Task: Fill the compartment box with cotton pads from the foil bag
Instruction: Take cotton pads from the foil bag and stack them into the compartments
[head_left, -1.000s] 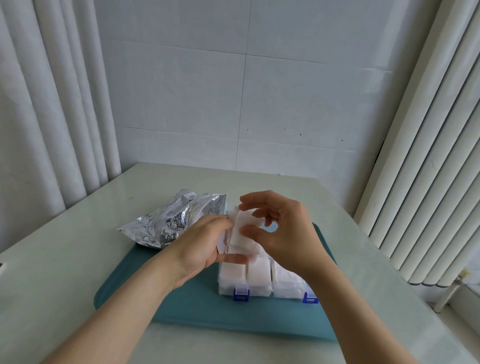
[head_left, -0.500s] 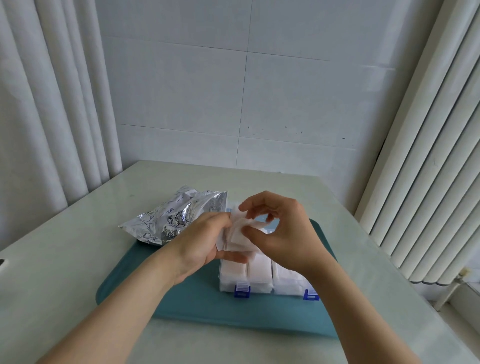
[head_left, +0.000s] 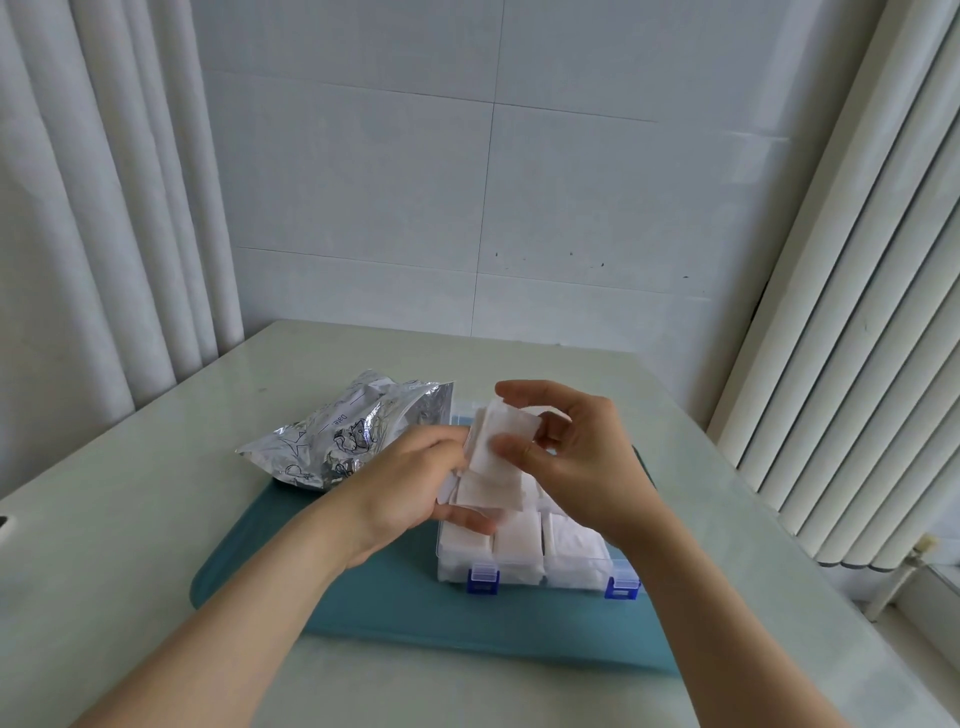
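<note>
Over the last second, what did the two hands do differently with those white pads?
The right hand pinches a few cotton pads and has lifted them slightly up off the stack that the left hand keeps holding over the compartment box. The foil bag and teal mat have not moved.

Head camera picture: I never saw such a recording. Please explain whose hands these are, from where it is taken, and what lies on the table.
No machine here: a person wears the camera on the head, so it looks down at their own hands. The left hand holds a small stack of cotton pads; the right hand pinches the upper ones. Below, a clear compartment box, its near cells full of pads, stands on a teal mat on the table. A foil bag lies to its left.
</note>
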